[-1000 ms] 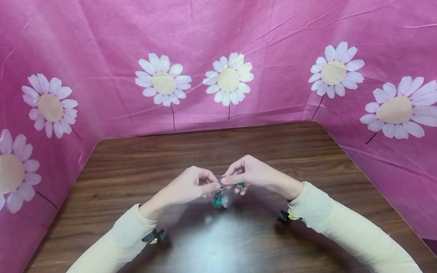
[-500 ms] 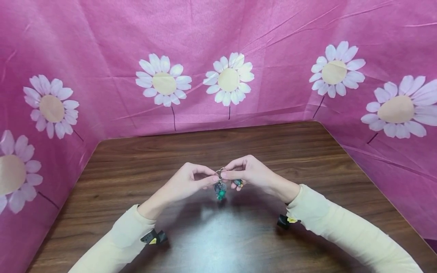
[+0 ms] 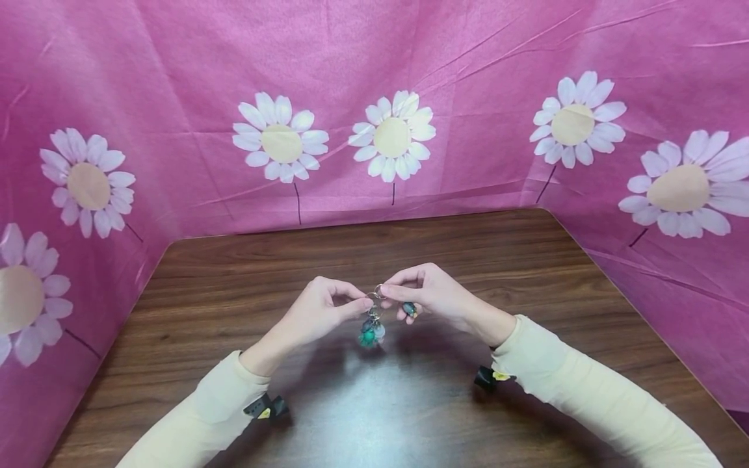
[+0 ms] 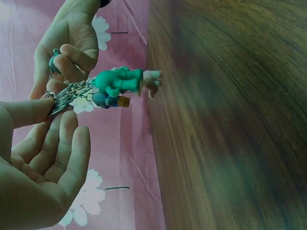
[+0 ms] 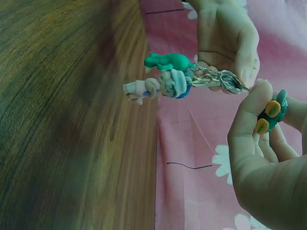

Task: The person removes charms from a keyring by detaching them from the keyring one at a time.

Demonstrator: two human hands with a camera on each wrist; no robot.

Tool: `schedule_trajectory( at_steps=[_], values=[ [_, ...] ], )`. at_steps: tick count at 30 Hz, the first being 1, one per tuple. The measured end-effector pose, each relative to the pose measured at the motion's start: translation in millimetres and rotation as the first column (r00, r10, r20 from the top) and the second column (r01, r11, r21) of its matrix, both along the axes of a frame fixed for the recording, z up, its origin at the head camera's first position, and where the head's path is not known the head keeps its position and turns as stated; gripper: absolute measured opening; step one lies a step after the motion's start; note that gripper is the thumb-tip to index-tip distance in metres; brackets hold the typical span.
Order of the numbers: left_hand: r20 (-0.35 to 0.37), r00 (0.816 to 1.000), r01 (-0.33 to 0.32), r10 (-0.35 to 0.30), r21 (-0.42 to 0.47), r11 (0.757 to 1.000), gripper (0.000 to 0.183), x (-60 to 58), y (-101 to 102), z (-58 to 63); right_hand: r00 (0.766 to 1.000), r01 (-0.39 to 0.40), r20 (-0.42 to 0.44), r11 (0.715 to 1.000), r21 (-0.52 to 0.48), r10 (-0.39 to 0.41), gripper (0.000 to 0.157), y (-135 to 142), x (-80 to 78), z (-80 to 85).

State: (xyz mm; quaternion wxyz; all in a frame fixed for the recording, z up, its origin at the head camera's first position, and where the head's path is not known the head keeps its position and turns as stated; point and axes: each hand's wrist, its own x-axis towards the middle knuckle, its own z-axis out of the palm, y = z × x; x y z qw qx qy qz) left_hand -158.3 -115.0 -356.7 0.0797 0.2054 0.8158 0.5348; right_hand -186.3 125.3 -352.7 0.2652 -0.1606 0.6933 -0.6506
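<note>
Both hands meet above the middle of the brown table. Between them is a small metal ring. The left hand pinches the ring with its thumb and first finger, and its other fingers are loosely bent. The right hand pinches the ring from the other side. It also holds a small dark green charm tucked in its curled fingers. A short chain hangs straight down from the ring. At its end dangle a green toy figure and a pale one, just above the table and not touching it. Both hands are equally near the ring.
</note>
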Motion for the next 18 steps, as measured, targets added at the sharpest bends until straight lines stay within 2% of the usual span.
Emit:
schedule_trajectory(
  at_steps=[8,18],
  values=[
    [-0.116,0.993,-0.012,-0.002,-0.124,0.992,0.008,0.9,0.6,5.3,1.000,-0.019,-0.008,1.000,0.012,0.019,0.026,1.0,2.0,3.6],
    [-0.276,0.961,-0.075,-0.007,-0.284,0.956,0.008,4.7,7.2,4.9,0.999,-0.031,-0.039,0.999,0.024,0.032,0.025,-3.1,6.4,2.3]
  ],
)
